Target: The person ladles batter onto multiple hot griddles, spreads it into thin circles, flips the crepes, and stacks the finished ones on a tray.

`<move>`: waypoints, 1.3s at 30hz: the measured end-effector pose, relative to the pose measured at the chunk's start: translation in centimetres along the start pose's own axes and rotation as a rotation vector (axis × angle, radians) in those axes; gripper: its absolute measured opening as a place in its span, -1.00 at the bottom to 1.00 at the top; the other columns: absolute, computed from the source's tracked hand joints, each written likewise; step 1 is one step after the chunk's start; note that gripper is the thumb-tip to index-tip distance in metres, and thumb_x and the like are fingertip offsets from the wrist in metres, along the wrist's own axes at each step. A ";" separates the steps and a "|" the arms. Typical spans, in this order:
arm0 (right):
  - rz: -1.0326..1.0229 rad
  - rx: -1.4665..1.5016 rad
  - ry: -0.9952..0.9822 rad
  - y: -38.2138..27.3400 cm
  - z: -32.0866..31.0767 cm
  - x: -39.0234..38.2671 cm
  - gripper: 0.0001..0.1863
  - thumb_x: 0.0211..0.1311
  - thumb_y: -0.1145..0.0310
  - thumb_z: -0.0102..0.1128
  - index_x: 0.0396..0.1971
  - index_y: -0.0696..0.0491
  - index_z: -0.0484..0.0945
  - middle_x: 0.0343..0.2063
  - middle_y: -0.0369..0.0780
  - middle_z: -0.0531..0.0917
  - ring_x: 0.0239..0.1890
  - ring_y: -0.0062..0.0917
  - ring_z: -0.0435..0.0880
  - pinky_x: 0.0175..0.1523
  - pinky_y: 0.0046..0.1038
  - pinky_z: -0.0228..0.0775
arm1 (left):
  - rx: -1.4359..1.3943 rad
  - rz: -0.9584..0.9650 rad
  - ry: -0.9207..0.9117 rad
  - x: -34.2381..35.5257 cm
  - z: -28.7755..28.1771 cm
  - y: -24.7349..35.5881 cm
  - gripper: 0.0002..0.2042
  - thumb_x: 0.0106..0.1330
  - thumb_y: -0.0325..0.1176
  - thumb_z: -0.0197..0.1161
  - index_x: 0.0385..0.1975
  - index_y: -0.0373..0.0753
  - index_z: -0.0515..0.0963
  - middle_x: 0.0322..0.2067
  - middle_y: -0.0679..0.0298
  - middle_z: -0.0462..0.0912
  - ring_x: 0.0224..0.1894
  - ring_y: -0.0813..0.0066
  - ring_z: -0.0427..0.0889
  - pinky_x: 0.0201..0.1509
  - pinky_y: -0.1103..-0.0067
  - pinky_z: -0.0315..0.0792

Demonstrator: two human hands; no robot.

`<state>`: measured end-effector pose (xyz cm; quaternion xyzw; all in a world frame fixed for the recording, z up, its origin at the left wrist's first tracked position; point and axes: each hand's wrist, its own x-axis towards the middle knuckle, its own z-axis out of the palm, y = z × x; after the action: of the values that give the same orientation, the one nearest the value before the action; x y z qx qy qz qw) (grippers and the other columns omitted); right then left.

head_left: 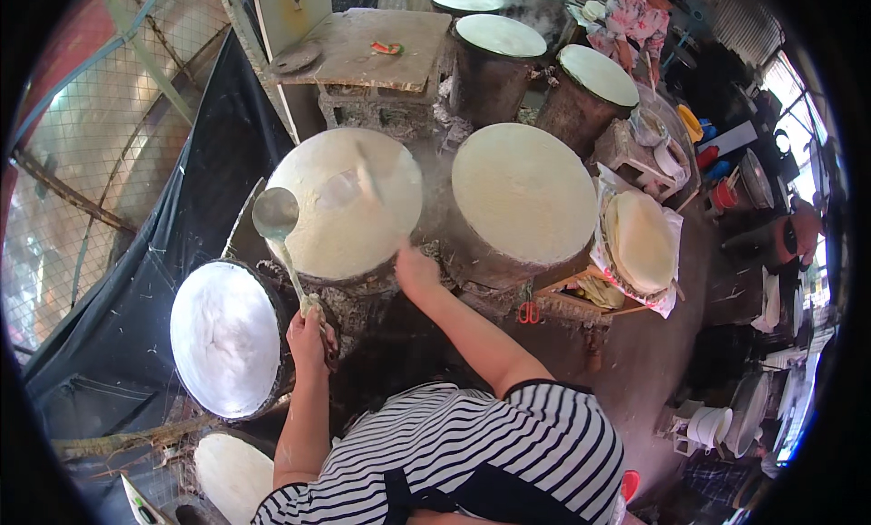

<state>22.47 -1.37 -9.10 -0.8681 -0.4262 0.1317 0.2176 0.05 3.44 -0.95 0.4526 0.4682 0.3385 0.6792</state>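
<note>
In the head view, the landmark is the cream round top (318, 239) on a dark drum, just ahead of the person in the striped shirt (472, 439). The left hand (310, 339) is near its lower left, fingers clamped on the handle of a ladle (275, 216), whose metal bowl hangs over the left edge of the cream round top. The right hand (418, 269) is at its lower right edge. A blurred pale strip (366, 176) shows over the middle of the cream round top; whether the right fingers are clamped on it or on anything else, I cannot tell.

Just right of the cream round top is a second round top (524, 194), and farther right a stack of round sheets (642, 239) lies on a pale cloth. Red-handled scissors (529, 313) are at the lower right of the landmark. To its lower left is a shiny white round top (227, 339), with another pale disc (234, 478) below that. Beyond the landmark is a brown bench (363, 69) bearing a small red-and-green item (387, 49); more drum-mounted tops (501, 35) are to the far right. Well beyond these, a co-worker in a floral top (635, 21) leans forward. Black sheeting (213, 176) hangs to the landmark's left.
</note>
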 end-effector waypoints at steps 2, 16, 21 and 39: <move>-0.165 -0.057 -0.066 0.4 1.9 3.1 -0.46 0.15 0.42 -0.12 0.19 0.07 0.14 -0.42 0.06 0.58 -0.43 -0.07 0.62 -0.33 -0.10 0.46 | -0.001 -0.009 -0.015 0.0 0.1 -0.2 -0.78 0.31 -0.24 0.09 -0.51 -0.20 0.35 -0.65 0.38 0.35 -0.79 0.61 0.33 -0.80 0.66 0.25; -0.462 -0.237 0.111 1.2 -2.4 6.9 -0.67 0.03 0.45 -0.03 -0.13 0.08 0.42 -0.49 -0.14 0.61 -0.42 -0.27 0.63 -0.41 -0.26 0.46 | -0.019 0.009 0.062 0.3 -0.9 -0.1 -0.81 0.29 -0.29 0.08 -0.50 -0.24 0.36 -0.67 0.36 0.34 -0.80 0.60 0.35 -0.81 0.65 0.24; -0.544 -0.259 -0.037 0.4 -2.3 5.6 -0.49 0.10 0.41 -0.05 0.13 0.00 0.28 -0.43 -0.10 0.61 -0.41 -0.24 0.63 -0.40 -0.21 0.45 | 0.495 0.086 0.069 4.3 -1.0 0.6 -0.76 0.23 -0.35 0.10 -0.26 -0.44 0.42 -0.59 0.22 0.48 -0.77 0.60 0.39 -0.77 0.61 0.25; 0.042 1.371 -0.211 -9.8 7.4 -6.3 -0.60 0.35 0.31 -0.14 0.16 0.03 0.26 -0.59 -0.27 0.47 -0.57 -0.64 0.43 -0.46 -0.53 0.29 | -0.507 -0.321 -0.253 3.6 1.0 3.8 -0.81 0.33 -0.38 -0.05 -0.25 -0.42 0.37 -0.58 0.31 0.40 -0.56 0.56 0.43 -0.59 0.65 0.34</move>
<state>8.93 0.92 -10.51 -0.5254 -0.2485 0.4591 0.6719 2.09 7.68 1.60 0.2280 0.3460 0.2740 0.8679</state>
